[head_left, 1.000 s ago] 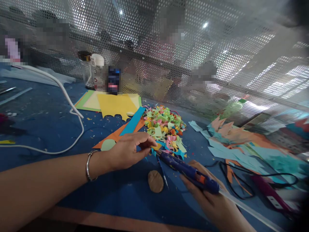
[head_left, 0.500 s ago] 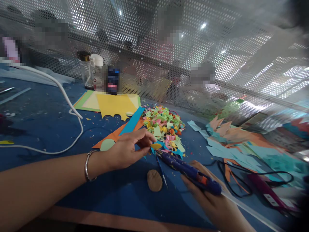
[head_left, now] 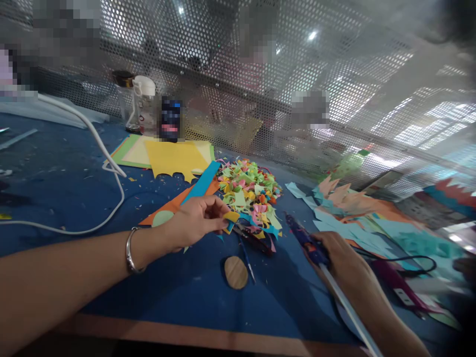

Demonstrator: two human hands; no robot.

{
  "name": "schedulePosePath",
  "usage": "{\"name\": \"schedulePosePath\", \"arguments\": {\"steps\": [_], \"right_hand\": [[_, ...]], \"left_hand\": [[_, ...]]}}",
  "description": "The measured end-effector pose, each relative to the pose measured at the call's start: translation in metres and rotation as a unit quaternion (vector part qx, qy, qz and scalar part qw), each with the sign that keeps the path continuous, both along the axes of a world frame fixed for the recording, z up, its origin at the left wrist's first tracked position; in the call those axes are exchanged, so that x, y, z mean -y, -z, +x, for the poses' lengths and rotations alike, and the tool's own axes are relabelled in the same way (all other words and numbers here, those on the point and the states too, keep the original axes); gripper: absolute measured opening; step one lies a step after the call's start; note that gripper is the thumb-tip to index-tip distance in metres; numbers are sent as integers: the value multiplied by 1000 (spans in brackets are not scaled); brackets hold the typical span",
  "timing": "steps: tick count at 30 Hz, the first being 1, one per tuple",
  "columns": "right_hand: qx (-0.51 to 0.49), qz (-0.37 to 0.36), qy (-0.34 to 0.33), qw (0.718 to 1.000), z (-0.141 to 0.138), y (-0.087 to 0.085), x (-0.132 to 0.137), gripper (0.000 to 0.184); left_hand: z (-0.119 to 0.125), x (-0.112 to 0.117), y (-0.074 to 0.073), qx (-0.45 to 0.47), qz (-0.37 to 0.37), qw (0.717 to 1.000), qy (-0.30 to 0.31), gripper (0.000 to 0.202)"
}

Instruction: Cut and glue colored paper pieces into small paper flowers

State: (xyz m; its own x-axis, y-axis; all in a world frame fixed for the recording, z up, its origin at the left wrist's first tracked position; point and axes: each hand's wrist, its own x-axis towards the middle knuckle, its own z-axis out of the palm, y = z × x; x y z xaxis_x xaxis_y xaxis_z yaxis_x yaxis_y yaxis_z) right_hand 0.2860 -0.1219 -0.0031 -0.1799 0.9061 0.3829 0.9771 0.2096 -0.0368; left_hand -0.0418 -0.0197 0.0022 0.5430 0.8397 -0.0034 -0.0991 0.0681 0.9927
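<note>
The cutting looks well advanced: a heap of small coloured paper pieces (head_left: 250,184) lies loose on the counter (head_left: 174,307), and the yellow sheet (head_left: 173,156) behind it has a scalloped near edge, as though shapes had been taken from it. Paper remains in larger form too, with a blue strip (head_left: 201,184) lying over an orange sheet (head_left: 165,208). The assembling seems only partly done; the person's left hand (head_left: 197,221) holds one small yellow-and-blue paper piece (head_left: 232,217), and whether glue already joins its two colours cannot be made out (it is too small to tell). The wooden disc (head_left: 236,272) shows plain grain, with nothing fixed to its upper face. The paper piece sits at the tips of the left fingers, pinched between thumb and forefinger and jutting out to the right, just beside the near end of the heap and beyond the disc. The right hand (head_left: 340,255) has its fingers wrapped around a glue gun (head_left: 310,246), whose nozzle points away from the person, clear of the paper piece and to the right of the scissors (head_left: 256,242).
</note>
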Motion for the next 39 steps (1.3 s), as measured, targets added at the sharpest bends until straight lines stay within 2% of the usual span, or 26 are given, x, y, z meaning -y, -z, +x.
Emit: {"name": "schedulePosePath", "arguments": {"steps": [3,7,11,14,16,18,22,24,29,33,36,39], "right_hand": [[26,-17,52,998,22,8,-11,20],[3,-58,51,997,40,15,-21,22],[-14,-105,20,994,46,2,-16,25],[-17,-85,-4,996,23,-19,-9,26],[-40,-57,-10,998,-9,-33,-8,24],[-65,-54,-66,994,-46,-41,-13,22],[-87,-67,-176,978,-105,-40,-35,16],[-86,-62,-190,976,-120,-35,-46,17],[-108,-55,-222,967,-132,-23,-58,13],[-138,-55,-218,965,-132,-19,-58,14],[-159,-48,-211,963,-130,-18,-58,13],[-176,-47,-205,962,-129,-18,-57,11]], "left_hand": [[0,-1,0,1,-33,999,-8,17],[0,-1,0,6,-55,998,-14,17],[0,-1,0,3,-54,999,-7,16],[-1,-1,1,-7,-43,999,-3,15],[-1,-1,1,-19,-33,999,1,15],[-1,-1,1,-29,-23,999,4,15],[1,-1,2,-34,-5,999,13,18],[2,0,4,-41,8,999,13,17],[1,-1,6,-20,4,1000,22,14],[-1,0,1,-12,-57,998,20,12],[-2,0,-4,11,-111,993,30,21],[-2,1,-6,14,-116,992,39,24]]}}
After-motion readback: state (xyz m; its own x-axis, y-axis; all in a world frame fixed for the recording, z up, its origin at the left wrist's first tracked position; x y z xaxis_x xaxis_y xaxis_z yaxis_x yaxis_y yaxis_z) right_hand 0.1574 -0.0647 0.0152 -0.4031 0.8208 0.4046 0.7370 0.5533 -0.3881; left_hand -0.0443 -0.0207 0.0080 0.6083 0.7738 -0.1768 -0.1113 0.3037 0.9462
